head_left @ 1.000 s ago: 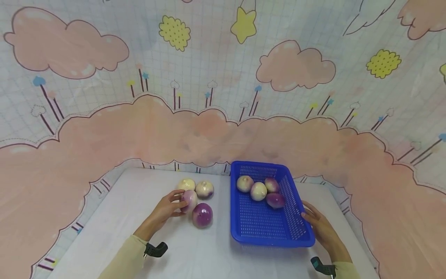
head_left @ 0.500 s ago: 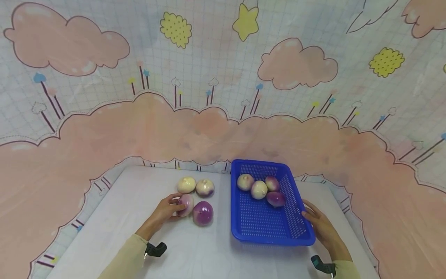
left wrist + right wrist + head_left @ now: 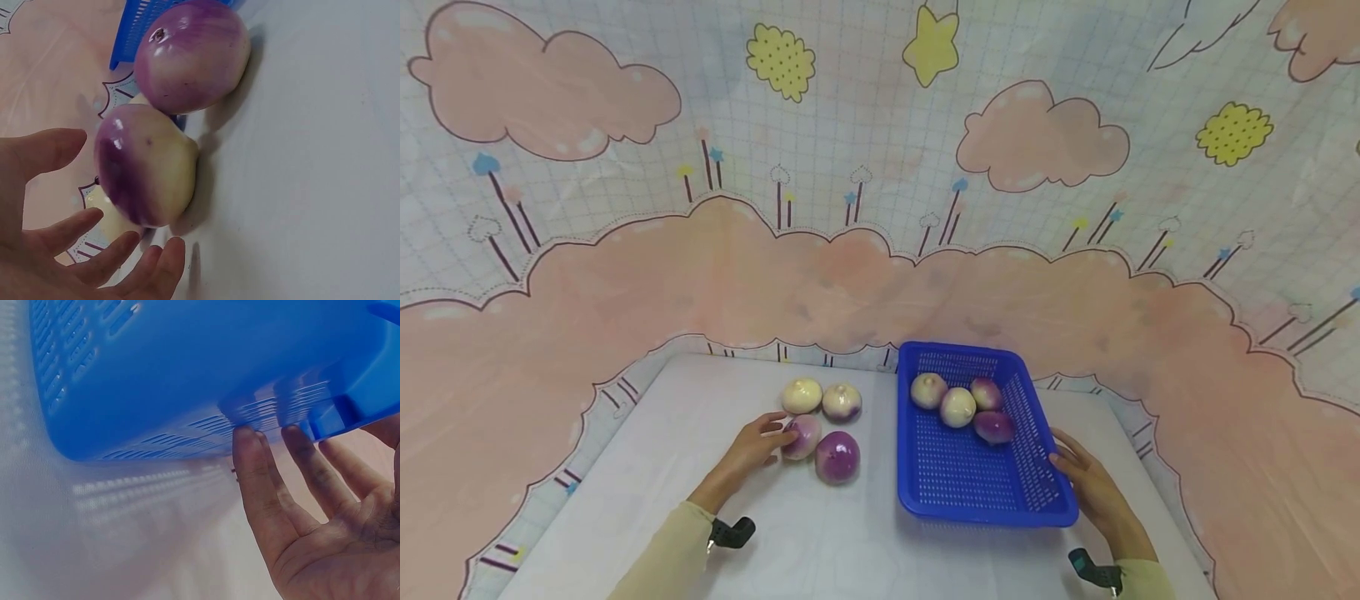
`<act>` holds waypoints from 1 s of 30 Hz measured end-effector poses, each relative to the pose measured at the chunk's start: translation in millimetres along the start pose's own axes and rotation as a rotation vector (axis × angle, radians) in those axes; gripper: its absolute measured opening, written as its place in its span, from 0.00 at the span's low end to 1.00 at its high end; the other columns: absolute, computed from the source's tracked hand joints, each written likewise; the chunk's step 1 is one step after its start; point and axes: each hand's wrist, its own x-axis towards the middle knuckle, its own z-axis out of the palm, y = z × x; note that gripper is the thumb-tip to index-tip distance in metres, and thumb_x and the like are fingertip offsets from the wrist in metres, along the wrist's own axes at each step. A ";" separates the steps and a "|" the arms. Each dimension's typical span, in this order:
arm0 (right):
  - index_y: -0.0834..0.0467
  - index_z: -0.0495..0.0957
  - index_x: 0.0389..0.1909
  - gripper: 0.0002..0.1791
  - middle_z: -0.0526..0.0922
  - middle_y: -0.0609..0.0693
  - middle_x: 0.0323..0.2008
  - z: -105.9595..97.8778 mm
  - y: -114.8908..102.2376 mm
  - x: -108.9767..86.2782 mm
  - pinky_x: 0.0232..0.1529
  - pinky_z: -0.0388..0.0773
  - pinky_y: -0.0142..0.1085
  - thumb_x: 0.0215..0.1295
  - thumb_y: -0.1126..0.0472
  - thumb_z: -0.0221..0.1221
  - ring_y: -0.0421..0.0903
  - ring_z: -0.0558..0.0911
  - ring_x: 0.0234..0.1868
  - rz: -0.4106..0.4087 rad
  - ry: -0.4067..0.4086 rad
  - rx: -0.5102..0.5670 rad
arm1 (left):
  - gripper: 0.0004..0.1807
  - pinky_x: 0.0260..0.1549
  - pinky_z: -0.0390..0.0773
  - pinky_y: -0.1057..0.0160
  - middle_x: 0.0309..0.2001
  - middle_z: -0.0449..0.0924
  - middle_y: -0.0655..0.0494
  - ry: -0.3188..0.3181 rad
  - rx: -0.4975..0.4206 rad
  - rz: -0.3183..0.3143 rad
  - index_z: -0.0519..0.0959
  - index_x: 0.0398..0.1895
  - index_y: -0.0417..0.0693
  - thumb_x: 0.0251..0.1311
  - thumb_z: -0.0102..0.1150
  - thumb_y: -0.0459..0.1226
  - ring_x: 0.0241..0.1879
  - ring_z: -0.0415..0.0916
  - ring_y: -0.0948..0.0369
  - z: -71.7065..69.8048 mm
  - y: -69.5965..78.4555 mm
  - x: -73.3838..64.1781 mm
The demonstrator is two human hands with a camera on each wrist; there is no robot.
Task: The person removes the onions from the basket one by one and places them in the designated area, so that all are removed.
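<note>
My left hand [image 3: 752, 450] is beside a pale purple turnip [image 3: 802, 437] on the table. The left wrist view shows its spread fingers and a gap between them and that turnip [image 3: 147, 165]. A darker purple turnip [image 3: 837, 457] lies just to the right, and two cream-coloured turnips [image 3: 802, 396] sit behind. My right hand [image 3: 1093, 483] is at the right side of the blue plastic basket [image 3: 955, 492]. Its nearly straight fingertips [image 3: 249, 440] touch the slotted outer wall. Several turnips [image 3: 957, 407] lie towards the back of the basket.
A white-covered table [image 3: 715, 400] carries everything. Behind it hangs a patterned cloth backdrop [image 3: 820, 292] with clouds and stars. Each wrist wears a dark camera mount [image 3: 732, 533].
My left hand held the pale purple turnip, shifted it slightly left and nearer, and has let it go, fingers now apart from it. My right hand and the basket have stayed in place.
</note>
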 end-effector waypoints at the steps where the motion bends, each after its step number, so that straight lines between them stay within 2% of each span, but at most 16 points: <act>1: 0.45 0.48 0.78 0.38 0.53 0.60 0.77 -0.1 0.0 0.0 0.63 0.74 0.55 0.73 0.49 0.53 0.59 0.69 0.69 -0.001 -0.001 -0.001 | 0.36 0.52 0.81 0.47 0.69 0.61 0.29 0.007 0.011 0.004 0.62 0.71 0.38 0.64 0.61 0.44 0.63 0.68 0.35 -2.0 -0.1 0.0; 7: 0.45 0.48 0.78 0.38 0.53 0.61 0.77 -0.5 0.3 -0.5 0.63 0.75 0.54 0.73 0.49 0.53 0.56 0.71 0.68 -0.006 -0.006 -0.002 | 0.34 0.62 0.72 0.42 0.70 0.63 0.34 0.049 0.041 0.035 0.63 0.71 0.42 0.65 0.59 0.45 0.67 0.66 0.38 -12.5 7.8 -5.5; 11: 0.46 0.48 0.78 0.38 0.53 0.61 0.77 -0.1 0.0 -1.6 0.62 0.75 0.53 0.73 0.49 0.53 0.53 0.72 0.66 -0.006 -0.007 0.000 | 0.33 0.67 0.66 0.41 0.72 0.61 0.38 0.057 0.015 0.066 0.62 0.72 0.44 0.67 0.56 0.45 0.71 0.60 0.41 -17.0 21.6 -12.4; 16: 0.46 0.47 0.78 0.37 0.53 0.60 0.77 0.6 -0.1 -2.1 0.64 0.73 0.55 0.73 0.49 0.53 0.55 0.70 0.68 -0.008 -0.008 -0.001 | 0.32 0.69 0.63 0.42 0.73 0.61 0.42 0.056 -0.041 0.133 0.62 0.72 0.45 0.68 0.56 0.44 0.72 0.61 0.44 -17.8 39.5 -21.9; 22: 0.46 0.48 0.78 0.37 0.54 0.60 0.77 0.9 0.0 -1.3 0.63 0.74 0.55 0.73 0.49 0.53 0.58 0.70 0.68 -0.002 0.001 0.005 | 0.32 0.69 0.63 0.41 0.72 0.64 0.43 0.039 -0.068 0.214 0.63 0.71 0.45 0.67 0.58 0.44 0.72 0.61 0.44 -10.5 62.7 -33.4; 30: 0.46 0.48 0.78 0.38 0.55 0.61 0.76 1.0 -0.2 -1.0 0.62 0.76 0.53 0.73 0.49 0.54 0.55 0.73 0.66 0.001 0.004 0.007 | 0.30 0.66 0.69 0.45 0.70 0.66 0.43 -0.002 -0.084 0.311 0.65 0.69 0.45 0.65 0.60 0.41 0.70 0.63 0.44 7.9 93.0 -43.0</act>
